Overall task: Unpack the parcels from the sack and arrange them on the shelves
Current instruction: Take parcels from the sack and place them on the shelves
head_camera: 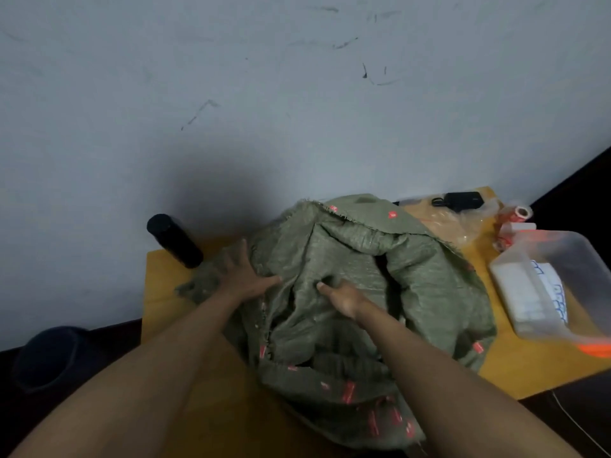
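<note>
The sack (360, 292), a crumpled olive-green woven bag with small red printed marks, lies heaped across the middle of a yellow wooden table (165, 285) that stands against a scuffed grey wall (264, 94). No parcels show; any there are must be hidden in the folds, and no shelves are in view. The left hand (243, 276) lies on the sack's left edge with its fingers spread and straight, pressing the cloth down, probably to pin the bag so it does not slide. The right hand (344, 297) sits in the centre of the heap with its thumb out; its fingers are buried in a fold, so whether they grip the fabric or merely push into it cannot be told. It seems to be searching for the mouth of the bag. A black cylindrical bottle (174, 241) stands just beside the sack's left corner. To the right, near the sack, sits a clear plastic container (558, 279) with an orange rim, and behind it a crinkled plastic bag (459, 223), a black charger (463, 200) and rolls of tape (515, 214).
</note>
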